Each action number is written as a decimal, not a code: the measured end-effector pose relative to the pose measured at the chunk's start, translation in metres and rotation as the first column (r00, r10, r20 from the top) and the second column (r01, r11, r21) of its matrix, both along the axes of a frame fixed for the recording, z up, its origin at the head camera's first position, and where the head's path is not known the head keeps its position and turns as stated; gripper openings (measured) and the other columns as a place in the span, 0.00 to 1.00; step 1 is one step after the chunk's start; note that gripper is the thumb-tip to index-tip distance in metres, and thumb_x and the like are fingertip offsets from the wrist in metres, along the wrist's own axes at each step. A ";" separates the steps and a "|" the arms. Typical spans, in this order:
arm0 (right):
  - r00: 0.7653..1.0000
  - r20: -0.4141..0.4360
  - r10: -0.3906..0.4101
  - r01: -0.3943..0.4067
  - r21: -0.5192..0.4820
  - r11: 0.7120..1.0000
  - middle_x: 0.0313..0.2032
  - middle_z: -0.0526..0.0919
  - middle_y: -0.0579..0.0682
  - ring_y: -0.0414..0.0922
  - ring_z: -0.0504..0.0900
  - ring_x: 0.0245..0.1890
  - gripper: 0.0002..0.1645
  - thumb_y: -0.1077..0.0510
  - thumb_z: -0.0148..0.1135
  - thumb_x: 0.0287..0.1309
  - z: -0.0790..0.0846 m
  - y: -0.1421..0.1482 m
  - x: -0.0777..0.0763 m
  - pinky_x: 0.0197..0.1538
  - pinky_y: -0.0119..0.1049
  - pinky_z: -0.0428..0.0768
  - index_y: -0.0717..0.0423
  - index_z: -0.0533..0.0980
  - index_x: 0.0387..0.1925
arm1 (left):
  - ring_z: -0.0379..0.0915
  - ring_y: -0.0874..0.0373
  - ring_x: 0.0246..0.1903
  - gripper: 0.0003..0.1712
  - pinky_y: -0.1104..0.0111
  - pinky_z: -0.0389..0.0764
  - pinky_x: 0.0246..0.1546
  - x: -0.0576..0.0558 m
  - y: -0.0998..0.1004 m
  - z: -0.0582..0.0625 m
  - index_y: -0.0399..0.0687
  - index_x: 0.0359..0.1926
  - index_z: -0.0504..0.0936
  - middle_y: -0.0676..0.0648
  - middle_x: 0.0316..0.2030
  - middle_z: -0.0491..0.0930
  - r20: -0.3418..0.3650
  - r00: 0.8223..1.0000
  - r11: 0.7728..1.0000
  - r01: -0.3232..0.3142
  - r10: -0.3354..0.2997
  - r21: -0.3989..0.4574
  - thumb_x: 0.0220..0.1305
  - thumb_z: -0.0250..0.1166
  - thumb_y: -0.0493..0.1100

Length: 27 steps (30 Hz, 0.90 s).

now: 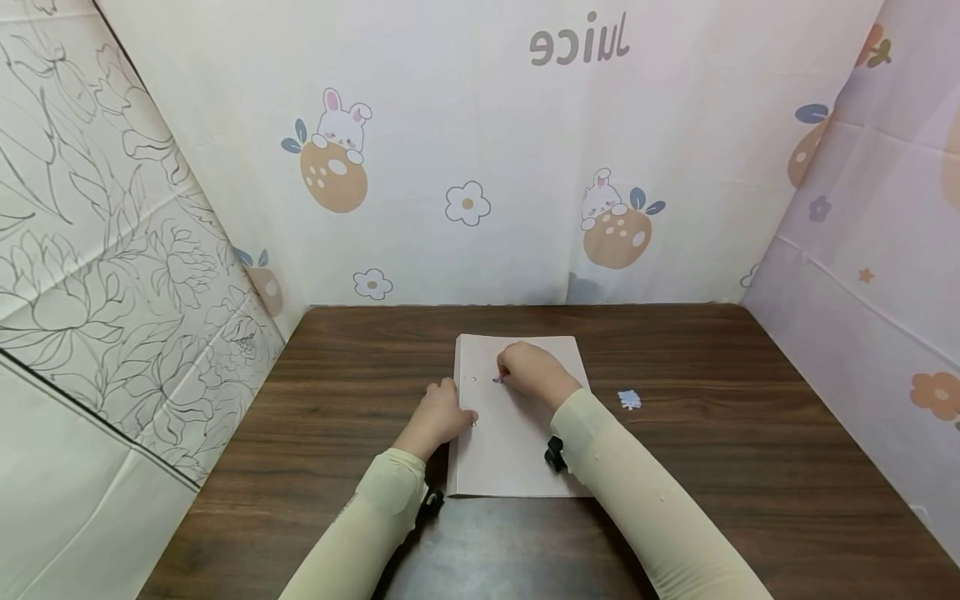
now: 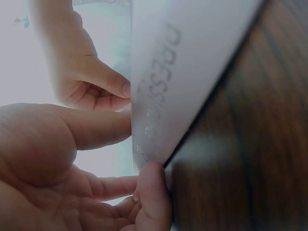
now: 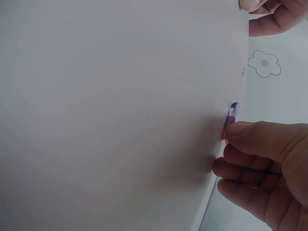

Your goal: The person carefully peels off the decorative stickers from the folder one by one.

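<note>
A thin white book (image 1: 512, 450) with a blank face lies on the table. Grey lettering runs along its spine (image 2: 166, 72) in the left wrist view. My left hand (image 1: 437, 414) holds the book by its left side, thumb over the face and fingertips against the spine. Above the book's upper middle, my right hand (image 1: 534, 371) pinches a small clear piece (image 3: 231, 120) with dark blue and pink on it, probably a sticker. That piece touches or nearly touches the face. Its lower end is hidden by the thumb.
On the brown wood table (image 1: 352, 375), a small pale blue patch (image 1: 630, 399) lies right of the book. Two tiny shiny spots sit near the book's left edge. Printed cloth walls (image 1: 420, 125) stand at the back and both sides.
</note>
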State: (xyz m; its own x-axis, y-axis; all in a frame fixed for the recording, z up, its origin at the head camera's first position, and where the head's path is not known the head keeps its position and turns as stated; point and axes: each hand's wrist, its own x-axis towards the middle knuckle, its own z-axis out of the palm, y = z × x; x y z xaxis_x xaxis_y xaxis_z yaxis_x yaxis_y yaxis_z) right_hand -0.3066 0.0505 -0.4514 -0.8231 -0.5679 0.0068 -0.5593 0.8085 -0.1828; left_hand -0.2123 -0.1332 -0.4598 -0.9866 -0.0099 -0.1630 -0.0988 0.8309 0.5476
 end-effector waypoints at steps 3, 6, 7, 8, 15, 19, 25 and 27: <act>1.000 0.004 -0.006 0.006 0.000 1.000 0.23 0.80 0.42 0.41 0.75 0.25 0.12 0.61 0.68 0.64 0.001 0.001 0.002 0.34 0.35 0.76 0.49 0.81 0.24 | 0.78 0.39 0.48 0.42 0.49 0.82 0.48 0.000 0.000 0.000 0.27 0.66 0.67 0.27 0.55 0.72 -0.002 1.000 1.000 -0.002 0.002 -0.001 0.62 0.74 0.49; 1.000 0.000 -0.007 0.007 0.002 1.000 0.23 0.79 0.42 0.41 0.74 0.25 0.12 0.60 0.69 0.64 0.001 0.002 0.003 0.34 0.35 0.76 0.49 0.80 0.23 | 0.78 0.39 0.48 0.42 0.49 0.82 0.49 0.000 0.001 -0.001 0.28 0.66 0.67 0.27 0.55 0.72 0.000 1.000 1.000 -0.005 0.005 0.001 0.62 0.73 0.50; 1.000 -0.001 -0.005 0.005 0.002 1.000 0.23 0.79 0.42 0.41 0.74 0.25 0.12 0.60 0.69 0.64 0.001 0.002 0.003 0.34 0.35 0.76 0.49 0.80 0.23 | 0.78 0.39 0.48 0.42 0.49 0.82 0.49 -0.001 0.000 -0.002 0.28 0.66 0.67 0.28 0.55 0.72 -0.001 1.000 1.000 -0.006 0.006 0.002 0.62 0.73 0.50; 1.000 -0.001 -0.004 0.004 0.002 1.000 0.23 0.79 0.42 0.41 0.74 0.25 0.12 0.60 0.69 0.64 0.002 0.003 0.004 0.34 0.35 0.76 0.49 0.80 0.23 | 0.78 0.39 0.49 0.42 0.50 0.82 0.49 -0.001 0.000 -0.002 0.28 0.66 0.67 0.28 0.55 0.72 0.000 1.000 1.000 -0.007 0.007 0.001 0.62 0.73 0.50; 1.000 -0.016 0.003 -0.004 -0.011 1.000 0.22 0.79 0.42 0.40 0.73 0.25 0.13 0.61 0.69 0.64 0.003 0.004 0.006 0.33 0.35 0.75 0.49 0.80 0.23 | 0.78 0.39 0.49 0.42 0.49 0.81 0.50 0.001 0.001 0.000 0.27 0.66 0.67 0.27 0.55 0.72 -0.005 1.000 1.000 -0.006 0.006 0.003 0.62 0.73 0.49; 1.000 -0.020 -0.007 0.006 -0.020 1.000 0.22 0.79 0.42 0.40 0.73 0.25 0.13 0.61 0.69 0.63 0.003 0.004 0.007 0.33 0.35 0.75 0.49 0.80 0.22 | 0.78 0.38 0.49 0.42 0.49 0.81 0.50 0.001 0.001 0.001 0.27 0.66 0.67 0.27 0.55 0.72 -0.005 1.000 1.000 -0.005 0.005 -0.003 0.62 0.73 0.49; 0.999 -0.003 -0.034 0.034 -0.026 0.999 0.22 0.79 0.42 0.41 0.74 0.26 0.13 0.62 0.68 0.62 0.003 0.005 0.007 0.34 0.35 0.75 0.49 0.81 0.22 | 0.78 0.37 0.50 0.42 0.48 0.81 0.50 0.001 0.001 0.000 0.27 0.66 0.67 0.26 0.55 0.72 -0.009 1.000 1.000 -0.004 0.004 -0.001 0.62 0.73 0.49; 0.999 0.003 -0.040 0.040 -0.027 0.999 0.22 0.79 0.42 0.41 0.74 0.26 0.13 0.62 0.68 0.62 0.002 0.005 0.007 0.34 0.35 0.75 0.49 0.81 0.22 | 0.78 0.37 0.50 0.42 0.48 0.81 0.50 0.001 0.001 -0.001 0.27 0.66 0.67 0.27 0.55 0.72 -0.006 1.000 1.000 -0.005 0.005 0.001 0.62 0.73 0.49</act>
State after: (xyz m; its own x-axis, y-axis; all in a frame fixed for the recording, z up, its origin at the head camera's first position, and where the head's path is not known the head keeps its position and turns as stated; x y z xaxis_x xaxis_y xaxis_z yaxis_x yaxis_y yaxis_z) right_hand -0.2996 0.0555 -0.4490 -0.8451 -0.5342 0.0198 -0.5263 0.8248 -0.2067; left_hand -0.2117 -0.1317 -0.4603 -0.9876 -0.0145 -0.1566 -0.0993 0.8297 0.5493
